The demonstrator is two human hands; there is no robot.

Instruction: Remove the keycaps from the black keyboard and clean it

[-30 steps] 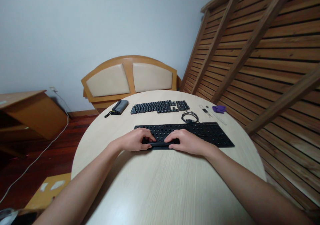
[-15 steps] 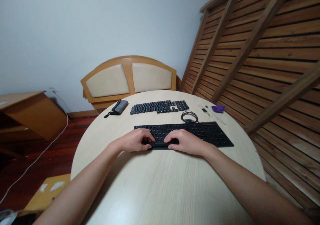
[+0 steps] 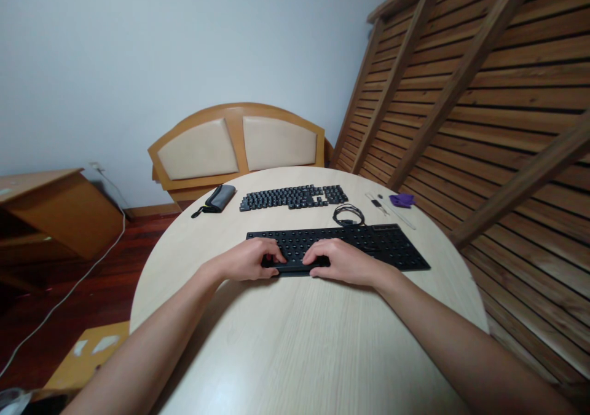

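Observation:
A black keyboard (image 3: 399, 249) with its keycaps off lies on the round pale table (image 3: 286, 335). At its front edge my left hand (image 3: 251, 259) is closed, fingers curled over the top and thumb along the front. To the right of it, my right hand (image 3: 343, 261) grips the same edge in a like pose. A dark bar runs between the two hands; I cannot tell whether it is a separate piece. The coiled black cable (image 3: 349, 216) rests just behind the keyboard. Beyond lie loose black keycaps (image 3: 295, 197) laid out in keyboard order.
A grey and black pouch (image 3: 220, 198) sits at the back left. Toward the back right are a purple cloth (image 3: 401, 200), a thin white stick (image 3: 402, 213) and a small black item (image 3: 377, 203). A slatted wooden frame (image 3: 483, 107) leans along the right; a headboard (image 3: 239, 144) stands behind.

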